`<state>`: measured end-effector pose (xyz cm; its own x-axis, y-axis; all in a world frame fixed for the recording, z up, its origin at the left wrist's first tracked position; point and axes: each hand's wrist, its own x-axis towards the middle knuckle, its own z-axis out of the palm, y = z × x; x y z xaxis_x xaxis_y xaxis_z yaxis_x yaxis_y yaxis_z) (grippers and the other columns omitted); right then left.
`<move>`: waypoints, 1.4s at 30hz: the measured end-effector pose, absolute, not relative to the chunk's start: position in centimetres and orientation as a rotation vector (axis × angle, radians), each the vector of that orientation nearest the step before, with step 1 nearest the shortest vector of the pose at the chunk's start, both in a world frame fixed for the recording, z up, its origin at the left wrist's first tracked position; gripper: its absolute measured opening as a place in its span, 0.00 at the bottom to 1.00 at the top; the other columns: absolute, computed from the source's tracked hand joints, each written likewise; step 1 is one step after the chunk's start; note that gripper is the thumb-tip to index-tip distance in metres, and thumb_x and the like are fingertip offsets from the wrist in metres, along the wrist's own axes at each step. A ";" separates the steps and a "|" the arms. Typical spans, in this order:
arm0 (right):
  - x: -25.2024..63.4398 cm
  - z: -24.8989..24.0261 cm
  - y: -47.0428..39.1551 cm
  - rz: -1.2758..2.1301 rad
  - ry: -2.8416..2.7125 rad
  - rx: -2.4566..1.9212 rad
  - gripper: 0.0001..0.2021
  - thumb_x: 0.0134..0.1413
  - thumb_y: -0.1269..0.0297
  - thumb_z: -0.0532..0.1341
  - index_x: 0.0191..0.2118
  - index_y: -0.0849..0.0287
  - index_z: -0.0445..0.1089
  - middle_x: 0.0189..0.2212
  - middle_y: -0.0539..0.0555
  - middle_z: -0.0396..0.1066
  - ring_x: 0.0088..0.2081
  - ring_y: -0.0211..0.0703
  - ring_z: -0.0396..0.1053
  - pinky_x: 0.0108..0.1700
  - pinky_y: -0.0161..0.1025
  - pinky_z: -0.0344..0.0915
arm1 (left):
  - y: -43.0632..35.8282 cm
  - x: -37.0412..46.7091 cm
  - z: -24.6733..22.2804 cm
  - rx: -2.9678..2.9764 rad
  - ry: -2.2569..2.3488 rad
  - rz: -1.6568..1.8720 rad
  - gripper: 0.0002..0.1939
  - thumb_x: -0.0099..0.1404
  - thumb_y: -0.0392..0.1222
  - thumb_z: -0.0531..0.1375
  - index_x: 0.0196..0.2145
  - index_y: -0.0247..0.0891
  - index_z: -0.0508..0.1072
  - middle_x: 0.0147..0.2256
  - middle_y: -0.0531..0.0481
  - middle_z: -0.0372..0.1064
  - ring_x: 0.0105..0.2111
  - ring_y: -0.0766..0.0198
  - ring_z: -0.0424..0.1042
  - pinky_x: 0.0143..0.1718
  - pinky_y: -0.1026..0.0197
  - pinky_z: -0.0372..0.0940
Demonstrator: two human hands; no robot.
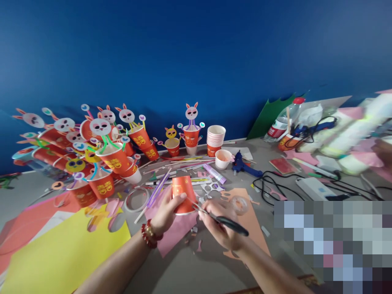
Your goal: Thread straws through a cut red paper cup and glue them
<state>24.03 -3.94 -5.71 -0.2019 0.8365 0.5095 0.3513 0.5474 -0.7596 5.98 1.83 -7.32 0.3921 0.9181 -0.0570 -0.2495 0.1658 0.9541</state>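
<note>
In the head view my left hand (167,208) is closed around a red paper cup (182,190) with gold print. Its thumb presses on the cup's front. My right hand (219,224) grips what looks like a pair of scissors (232,224), black at the handle, with thin metal reaching toward the cup. The metal tip meets or nearly meets the cup's lower right side; contact is hard to tell. Under the cup lies a pink paper sheet (174,237), and orange cut-out paper (248,212) lies beside my right hand.
Several red cups with paper rabbit figures (105,185) crowd the left. Behind are stacked cups (216,139), a small white cup (223,160), a purple glue stick (214,173) and a blue glue gun (245,165). Cables (263,183) and a power strip (315,188) lie right; yellow paper (70,253) lies left.
</note>
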 end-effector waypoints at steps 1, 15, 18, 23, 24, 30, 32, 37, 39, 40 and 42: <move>24.2 -5.8 -4.1 0.671 -1.721 -1.028 0.12 0.64 0.67 0.55 0.27 0.55 0.63 0.22 0.50 0.68 0.23 0.39 0.65 0.28 0.37 0.60 | 1.9 6.0 -7.4 1.047 0.726 0.952 0.16 0.63 0.53 0.62 0.42 0.39 0.74 0.37 0.44 0.76 0.35 0.53 0.75 0.41 0.49 0.70; 23.7 -6.9 -2.8 1.333 -0.843 -0.840 0.12 0.58 0.53 0.64 0.32 0.55 0.64 0.21 0.49 0.73 0.22 0.41 0.67 0.29 0.39 0.65 | 2.3 5.9 -7.7 0.791 0.567 0.883 0.25 0.63 0.57 0.60 0.47 0.32 0.77 0.46 0.36 0.77 0.46 0.45 0.76 0.52 0.44 0.68; 23.6 -7.1 -3.0 1.316 -0.955 -0.851 0.12 0.59 0.54 0.64 0.32 0.55 0.68 0.24 0.50 0.73 0.27 0.43 0.71 0.33 0.40 0.67 | 2.3 5.9 -7.9 0.740 0.593 0.842 0.25 0.64 0.58 0.58 0.46 0.32 0.77 0.45 0.36 0.77 0.45 0.45 0.76 0.52 0.44 0.67; 24.0 -6.7 -3.3 1.020 -1.341 -0.918 0.11 0.60 0.55 0.63 0.31 0.55 0.76 0.40 0.56 0.73 0.44 0.50 0.71 0.45 0.44 0.69 | 2.3 6.0 -7.6 0.647 0.594 0.869 0.23 0.64 0.56 0.60 0.43 0.32 0.78 0.42 0.38 0.79 0.42 0.50 0.77 0.48 0.51 0.69; 24.1 -6.5 -3.3 0.954 -1.406 -0.927 0.10 0.60 0.56 0.63 0.32 0.54 0.77 0.43 0.56 0.72 0.45 0.50 0.71 0.47 0.45 0.69 | 2.2 6.1 -7.5 0.649 0.600 0.869 0.23 0.64 0.56 0.60 0.43 0.32 0.78 0.40 0.39 0.79 0.40 0.52 0.77 0.45 0.52 0.70; 23.9 -6.5 -3.2 0.770 -1.430 -1.021 0.07 0.59 0.61 0.65 0.33 0.53 0.79 0.40 0.56 0.76 0.41 0.49 0.74 0.46 0.46 0.71 | 1.4 6.8 -7.3 0.695 0.696 0.892 0.26 0.63 0.52 0.65 0.55 0.40 0.67 0.34 0.50 0.76 0.30 0.63 0.74 0.32 0.64 0.66; 23.9 -6.9 -3.0 0.790 -1.300 -1.082 0.05 0.56 0.60 0.66 0.33 0.54 0.80 0.37 0.56 0.78 0.39 0.50 0.75 0.43 0.45 0.72 | 1.3 7.0 -7.3 0.700 0.735 0.910 0.28 0.64 0.54 0.63 0.58 0.44 0.64 0.39 0.49 0.76 0.34 0.61 0.75 0.34 0.62 0.68; 24.1 -7.4 -2.3 0.935 -0.970 -1.150 0.07 0.50 0.57 0.69 0.31 0.54 0.80 0.33 0.53 0.80 0.39 0.51 0.76 0.44 0.45 0.72 | 1.6 6.9 -7.7 0.796 0.707 0.935 0.24 0.65 0.56 0.62 0.54 0.43 0.69 0.49 0.44 0.73 0.46 0.53 0.74 0.44 0.57 0.68; 24.1 -7.3 -2.1 1.000 -0.848 -1.121 0.08 0.48 0.57 0.71 0.30 0.55 0.80 0.31 0.52 0.80 0.38 0.50 0.76 0.44 0.43 0.72 | 1.6 6.7 -7.8 0.846 0.702 0.890 0.21 0.65 0.53 0.62 0.51 0.41 0.70 0.49 0.44 0.74 0.47 0.53 0.74 0.44 0.57 0.68; 24.1 -7.2 -2.1 1.037 -0.795 -1.106 0.08 0.46 0.57 0.72 0.30 0.55 0.80 0.31 0.52 0.80 0.38 0.50 0.76 0.42 0.43 0.72 | 1.5 6.5 -7.8 0.866 0.704 0.865 0.19 0.65 0.52 0.63 0.51 0.42 0.70 0.49 0.44 0.74 0.46 0.54 0.74 0.44 0.58 0.68; 24.1 -6.9 -2.1 1.099 -0.679 -1.077 0.10 0.43 0.57 0.74 0.31 0.56 0.79 0.30 0.52 0.80 0.36 0.48 0.76 0.38 0.40 0.72 | 1.4 6.3 -7.8 0.874 0.699 0.833 0.18 0.65 0.49 0.63 0.51 0.44 0.70 0.48 0.47 0.74 0.45 0.56 0.74 0.42 0.60 0.68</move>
<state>24.10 -2.05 -6.94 0.3440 0.9368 -0.0634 -0.3624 0.0702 -0.9294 6.34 1.44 -7.77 0.4985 0.8471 -0.1843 -0.3292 0.3816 0.8637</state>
